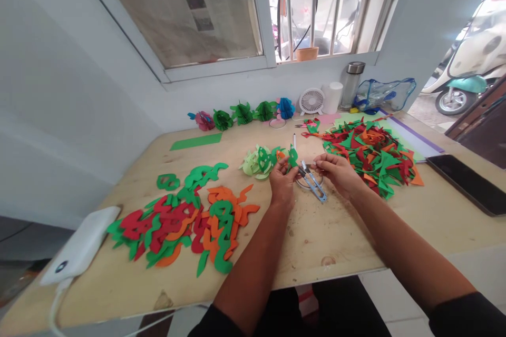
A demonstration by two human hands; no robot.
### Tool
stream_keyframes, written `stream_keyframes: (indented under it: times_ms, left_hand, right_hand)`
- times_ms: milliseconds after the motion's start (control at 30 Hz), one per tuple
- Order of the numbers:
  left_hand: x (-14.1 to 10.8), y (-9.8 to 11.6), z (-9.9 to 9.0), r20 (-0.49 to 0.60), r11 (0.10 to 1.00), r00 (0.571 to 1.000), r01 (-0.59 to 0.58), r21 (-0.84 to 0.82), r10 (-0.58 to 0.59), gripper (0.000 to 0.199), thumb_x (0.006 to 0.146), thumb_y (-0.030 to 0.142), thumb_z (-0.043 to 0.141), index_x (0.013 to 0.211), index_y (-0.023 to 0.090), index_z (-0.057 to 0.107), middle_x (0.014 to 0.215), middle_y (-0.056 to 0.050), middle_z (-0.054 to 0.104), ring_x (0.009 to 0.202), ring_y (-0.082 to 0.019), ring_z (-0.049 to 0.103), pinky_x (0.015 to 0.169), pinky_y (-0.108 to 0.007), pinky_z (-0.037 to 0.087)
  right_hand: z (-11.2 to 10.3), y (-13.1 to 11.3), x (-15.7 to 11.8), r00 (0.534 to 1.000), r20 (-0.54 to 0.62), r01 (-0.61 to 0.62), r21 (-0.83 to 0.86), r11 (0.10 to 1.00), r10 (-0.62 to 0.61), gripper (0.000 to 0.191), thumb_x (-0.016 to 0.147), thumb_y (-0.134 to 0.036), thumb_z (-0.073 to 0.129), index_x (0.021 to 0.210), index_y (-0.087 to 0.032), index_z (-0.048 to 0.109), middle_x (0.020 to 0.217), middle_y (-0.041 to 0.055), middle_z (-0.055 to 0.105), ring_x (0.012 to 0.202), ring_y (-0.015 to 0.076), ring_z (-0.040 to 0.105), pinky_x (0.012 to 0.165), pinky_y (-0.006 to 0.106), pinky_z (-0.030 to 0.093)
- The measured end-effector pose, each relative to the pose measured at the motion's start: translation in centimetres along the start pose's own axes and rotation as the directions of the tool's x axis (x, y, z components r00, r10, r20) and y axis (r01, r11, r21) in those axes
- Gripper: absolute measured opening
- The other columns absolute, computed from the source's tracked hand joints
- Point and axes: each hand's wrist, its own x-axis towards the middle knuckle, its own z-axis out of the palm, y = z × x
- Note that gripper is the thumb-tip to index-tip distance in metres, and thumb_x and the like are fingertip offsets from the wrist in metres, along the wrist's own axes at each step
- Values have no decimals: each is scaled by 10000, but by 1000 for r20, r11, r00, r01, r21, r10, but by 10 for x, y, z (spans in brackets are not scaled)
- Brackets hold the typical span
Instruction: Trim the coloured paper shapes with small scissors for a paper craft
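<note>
My left hand [282, 181] pinches a small green paper cutout [292, 157] above the wooden table [316, 242]. My right hand [339, 172] is beside it, fingers closed around the same piece or a thread; the exact grip is too small to tell. Blue-handled snips [314, 181] lie on the table between the two hands, over a clear round lid. A cluster of light green and green folded pieces [261, 162] lies just left of my left hand.
Red, green and orange cutouts [185, 224] spread at front left; a scrap heap [369, 155] at right. Paper flowers [242, 114] line the wall, with a small fan [311, 100], cup and bottle. A white power bank [81, 245] sits at left, a dark tablet [470, 183] at right.
</note>
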Motion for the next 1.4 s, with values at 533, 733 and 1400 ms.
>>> stream_keyframes:
  times_ms: [533, 733, 1400]
  left_hand:
    - [5, -5, -3, -11, 998, 1000, 5, 66, -4, 416, 563, 88, 679, 965, 144, 585, 743, -15, 618, 587, -94, 596, 560, -233, 521]
    - [7, -3, -3, -26, 994, 999, 36, 108, -33, 416, 576, 73, 672, 975, 135, 572, 709, -9, 621, 526, -93, 594, 488, -205, 494]
    - [9, -1, -12, 91, 709, 926, -342, 617, 367, 121, 600, 64, 604, 579, 177, 644, 536, 6, 574, 561, -127, 524, 611, -223, 422]
  right_hand:
    - [-3, 3, 1, 999, 38, -33, 67, 997, 31, 255, 581, -305, 773, 727, -174, 610, 658, -19, 611, 560, 73, 501, 537, 217, 371]
    - [-2, 6, 2, 999, 11, -48, 14, 999, 48, 257, 592, -345, 748, 698, -172, 591, 653, -12, 606, 534, 76, 481, 524, 231, 357]
    - [-1, 11, 3, 998, 13, -54, -31, 998, 54, 237, 577, -352, 748, 663, -178, 611, 642, -5, 621, 520, 80, 469, 500, 226, 350]
